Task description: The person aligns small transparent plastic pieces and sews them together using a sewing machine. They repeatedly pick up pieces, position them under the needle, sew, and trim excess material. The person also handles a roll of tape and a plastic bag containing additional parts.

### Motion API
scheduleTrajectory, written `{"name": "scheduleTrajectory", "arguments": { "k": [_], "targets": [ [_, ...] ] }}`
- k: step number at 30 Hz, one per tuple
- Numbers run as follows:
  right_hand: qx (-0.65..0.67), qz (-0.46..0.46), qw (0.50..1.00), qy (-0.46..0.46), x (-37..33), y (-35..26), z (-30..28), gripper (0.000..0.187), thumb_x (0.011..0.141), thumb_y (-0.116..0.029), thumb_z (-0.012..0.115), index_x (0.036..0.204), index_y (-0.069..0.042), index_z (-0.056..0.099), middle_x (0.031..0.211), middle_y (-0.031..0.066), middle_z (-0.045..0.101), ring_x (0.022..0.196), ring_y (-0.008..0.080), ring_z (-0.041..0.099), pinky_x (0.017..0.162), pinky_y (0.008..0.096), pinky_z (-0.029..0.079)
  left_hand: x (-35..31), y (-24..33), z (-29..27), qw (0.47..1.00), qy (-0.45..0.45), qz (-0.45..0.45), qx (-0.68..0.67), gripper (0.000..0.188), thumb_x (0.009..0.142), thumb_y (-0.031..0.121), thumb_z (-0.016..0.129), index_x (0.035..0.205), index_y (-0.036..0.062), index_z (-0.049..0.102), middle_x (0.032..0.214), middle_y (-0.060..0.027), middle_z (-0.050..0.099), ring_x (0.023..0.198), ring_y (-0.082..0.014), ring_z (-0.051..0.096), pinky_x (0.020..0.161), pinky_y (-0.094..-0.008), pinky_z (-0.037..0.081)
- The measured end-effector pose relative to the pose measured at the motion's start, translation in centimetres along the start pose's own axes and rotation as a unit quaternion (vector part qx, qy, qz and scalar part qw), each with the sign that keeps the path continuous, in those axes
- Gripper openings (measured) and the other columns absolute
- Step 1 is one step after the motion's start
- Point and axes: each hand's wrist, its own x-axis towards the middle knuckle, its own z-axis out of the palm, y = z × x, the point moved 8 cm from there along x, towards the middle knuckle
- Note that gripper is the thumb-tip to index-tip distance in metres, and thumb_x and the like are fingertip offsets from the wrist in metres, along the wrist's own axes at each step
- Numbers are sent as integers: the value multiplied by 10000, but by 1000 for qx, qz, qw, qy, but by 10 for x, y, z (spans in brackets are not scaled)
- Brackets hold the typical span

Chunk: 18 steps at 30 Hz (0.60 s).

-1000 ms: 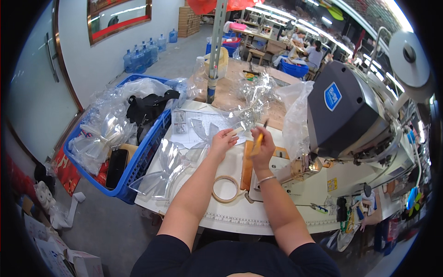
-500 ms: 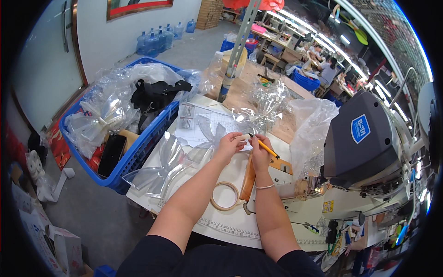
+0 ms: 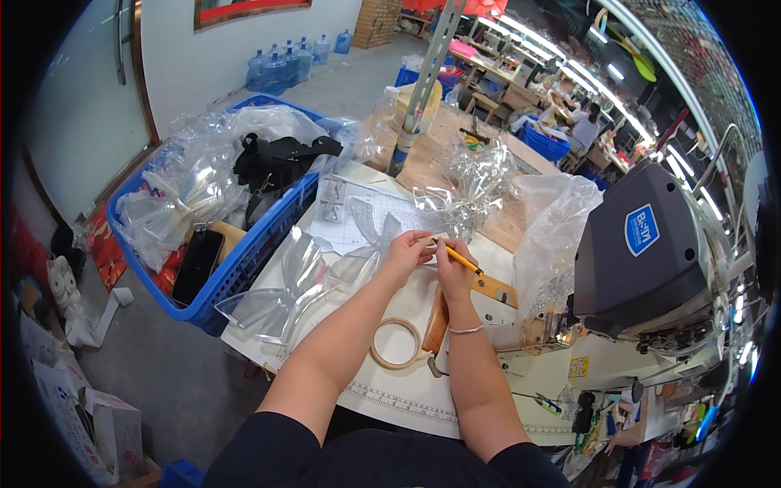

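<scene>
Ring of tan tape (image 3: 396, 366) lies flat nearest my body. Beyond it, my right hand (image 3: 455, 274) closes its fingers round a slim yellow pen with a black end (image 3: 465, 261), its long axis slanting up-left toward my left hand (image 3: 405, 256). Those fingers pinch a small pale flat piece (image 3: 440, 237), between both hands, just beside the pen's near-hidden tip; contact I cannot tell. Farther sits crinkled clear plastic (image 3: 473, 195).
</scene>
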Motion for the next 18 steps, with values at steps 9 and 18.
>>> {"name": "scheduleTrajectory", "arguments": {
  "k": [9,18],
  "targets": [
    [-4,18,1000,-10,1,-6,-1,117,848,-105,624,866,11,625,756,85,664,669,120,614,633,250,491,2,2,1,1000,-4,8,0,324,893,136,602,1165,-15,509,1022,-100,622,872,-164,643,774,-268,549],
    [52,50,997,27,0,9,-6,134,857,-134,626,841,-1,618,684,40,619,604,81,543,562,233,445,-4,6,5,1000,-7,-1,-1,334,887,135,606,1172,-11,511,1038,-94,625,899,-179,648,783,-271,544]
  ]
}}
